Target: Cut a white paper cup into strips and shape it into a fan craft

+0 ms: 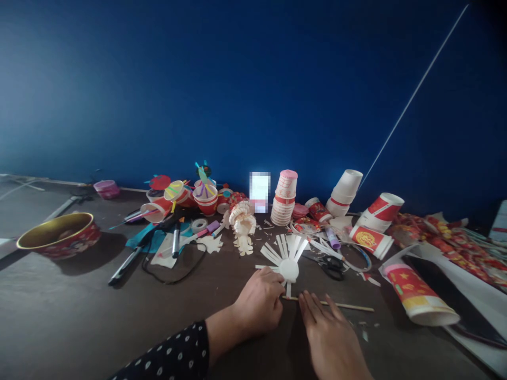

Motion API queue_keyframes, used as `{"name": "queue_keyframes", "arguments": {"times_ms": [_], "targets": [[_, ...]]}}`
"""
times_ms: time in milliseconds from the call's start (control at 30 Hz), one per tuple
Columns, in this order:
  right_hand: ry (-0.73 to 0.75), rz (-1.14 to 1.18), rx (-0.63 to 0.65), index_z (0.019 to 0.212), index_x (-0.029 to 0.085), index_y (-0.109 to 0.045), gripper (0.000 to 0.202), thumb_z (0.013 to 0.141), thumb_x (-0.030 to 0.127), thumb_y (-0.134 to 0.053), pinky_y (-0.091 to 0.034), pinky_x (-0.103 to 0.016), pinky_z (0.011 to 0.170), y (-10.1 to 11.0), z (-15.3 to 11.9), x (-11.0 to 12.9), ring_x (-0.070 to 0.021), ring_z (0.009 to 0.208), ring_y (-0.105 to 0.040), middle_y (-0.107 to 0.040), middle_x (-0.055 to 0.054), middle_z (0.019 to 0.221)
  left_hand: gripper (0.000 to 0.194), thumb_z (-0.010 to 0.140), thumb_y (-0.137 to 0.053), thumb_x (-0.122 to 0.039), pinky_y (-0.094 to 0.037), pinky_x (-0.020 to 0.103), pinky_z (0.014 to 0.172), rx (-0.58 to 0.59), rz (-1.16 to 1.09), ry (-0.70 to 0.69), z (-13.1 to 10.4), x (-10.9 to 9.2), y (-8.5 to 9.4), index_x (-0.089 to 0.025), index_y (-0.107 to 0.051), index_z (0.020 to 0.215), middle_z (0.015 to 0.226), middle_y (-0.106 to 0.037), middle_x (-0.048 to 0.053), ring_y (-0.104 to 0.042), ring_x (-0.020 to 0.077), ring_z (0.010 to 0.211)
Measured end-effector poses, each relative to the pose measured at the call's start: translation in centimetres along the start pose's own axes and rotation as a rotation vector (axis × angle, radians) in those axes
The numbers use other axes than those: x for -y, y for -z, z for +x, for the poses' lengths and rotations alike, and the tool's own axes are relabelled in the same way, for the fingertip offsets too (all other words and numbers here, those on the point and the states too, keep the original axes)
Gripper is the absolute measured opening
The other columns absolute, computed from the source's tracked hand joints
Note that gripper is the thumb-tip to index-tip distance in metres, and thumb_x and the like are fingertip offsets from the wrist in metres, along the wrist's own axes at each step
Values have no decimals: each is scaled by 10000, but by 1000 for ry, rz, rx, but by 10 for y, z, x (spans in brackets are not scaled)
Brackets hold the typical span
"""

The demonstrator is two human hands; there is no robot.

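Observation:
A white paper cup (288, 270), cut into strips that fan out around its round base, lies flat on the table. My left hand (259, 302) is at its near left edge, fingers curled and closed on the strips; the fingertips are partly hidden. One strip points toward me and meets the left end of a thin wooden stick (356, 307). Across that stick rest the fingers of my right hand (330, 330), stretched out and palm down. Black-handled scissors (332, 267) lie just beyond the right hand.
Behind stand stacked paper cups (283, 198) and a curled cut cup (242, 224). A red-and-gold bowl (59, 237) is at left, near a utility knife (125, 266) and a marker (176, 240). At right, a decorated cup (420, 295) lies beside a dark phone-like slab (455, 301).

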State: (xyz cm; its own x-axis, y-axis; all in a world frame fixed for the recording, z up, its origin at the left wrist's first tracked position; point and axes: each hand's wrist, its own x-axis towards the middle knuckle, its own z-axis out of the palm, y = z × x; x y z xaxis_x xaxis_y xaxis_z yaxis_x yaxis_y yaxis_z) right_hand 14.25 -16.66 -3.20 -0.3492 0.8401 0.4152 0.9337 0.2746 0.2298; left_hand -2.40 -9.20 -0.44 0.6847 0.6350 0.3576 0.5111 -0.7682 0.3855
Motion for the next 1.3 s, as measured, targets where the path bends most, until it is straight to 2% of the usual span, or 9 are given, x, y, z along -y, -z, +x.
{"name": "queue_keyframes", "arguments": {"times_ms": [100, 233, 467, 633, 700, 800, 967, 1200, 1300], "targets": [[-19, -7, 31, 1001, 98, -665, 410, 675, -7, -440, -409, -397, 882, 2, 2, 3, -212, 926, -630, -687, -106, 1022, 142, 589, -471, -41, -410, 297, 733, 2, 17, -33, 1, 0, 0, -156, -552, 610, 739, -589, 57, -499, 187, 765], [-46, -22, 61, 1001, 59, -665, 397, 671, -2, -452, -414, -414, 884, 5, 6, 6, -235, 931, -629, -687, -149, 1002, 93, 668, -503, -84, -415, 294, 741, -11, 13, -67, 2, 1, 2, -153, -546, 622, 749, -598, 56, -503, 185, 778], [-30, -90, 64, 1006, 23, -654, 386, 670, 0, -465, -422, -426, 886, 2, 8, 10, -265, 943, -622, -672, -197, 1010, 146, 790, -523, -140, -420, 310, 783, 19, 1, -34, 3, 1, 4, -156, -585, 659, 824, -631, 52, -546, 180, 842], [-9, -103, 34, 999, 24, -656, 406, 662, -20, -434, -436, -419, 876, -3, 6, 9, -258, 947, -620, -675, -189, 1008, 111, 815, -506, -135, -383, 320, 932, 57, -10, -83, 5, 5, 5, -156, -597, 756, 994, -631, 56, -510, 194, 1042], [-8, -101, 27, 1006, 34, -654, 420, 659, -27, -424, -443, -405, 864, -5, 5, 8, -249, 955, -615, -676, -177, 1014, 118, 840, -478, -148, -372, 313, 956, 96, -2, -126, 7, 7, 5, -154, -588, 799, 976, -630, 59, -505, 187, 1057], [-19, -76, 12, 1020, 66, -650, 436, 669, -31, -410, -444, -395, 857, -4, 3, 7, -234, 973, -600, -671, -151, 1040, 161, 875, -435, -185, -410, 298, 900, 138, 41, -161, 8, 10, 4, -151, -569, 792, 910, -621, 62, -534, 180, 973], [-139, 16, -1, 985, 153, -671, 384, 701, 10, -455, -409, -431, 899, 9, 7, 6, -242, 963, -574, -667, -95, 1043, 218, 896, -390, -180, -429, 274, 805, 116, 82, -188, 9, 11, 2, -155, -543, 743, 824, -600, 51, -540, 167, 876], [-125, 47, -31, 976, 112, -667, 385, 665, -17, -481, -405, -397, 903, 14, 11, 9, -212, 792, -590, -666, -75, 797, 226, 897, -418, -208, -423, 268, 785, 139, 89, -172, 10, 9, 5, -152, -541, 716, 829, -609, 39, -545, 162, 879], [-107, 30, -60, 970, 93, -663, 384, 664, -30, -466, -389, -389, 914, 12, 11, 10, -205, 792, -591, -668, -81, 791, 202, 895, -424, -209, -417, 277, 822, 146, 91, -149, 10, 8, 6, -154, -541, 740, 870, -621, 43, -546, 170, 927]]}}
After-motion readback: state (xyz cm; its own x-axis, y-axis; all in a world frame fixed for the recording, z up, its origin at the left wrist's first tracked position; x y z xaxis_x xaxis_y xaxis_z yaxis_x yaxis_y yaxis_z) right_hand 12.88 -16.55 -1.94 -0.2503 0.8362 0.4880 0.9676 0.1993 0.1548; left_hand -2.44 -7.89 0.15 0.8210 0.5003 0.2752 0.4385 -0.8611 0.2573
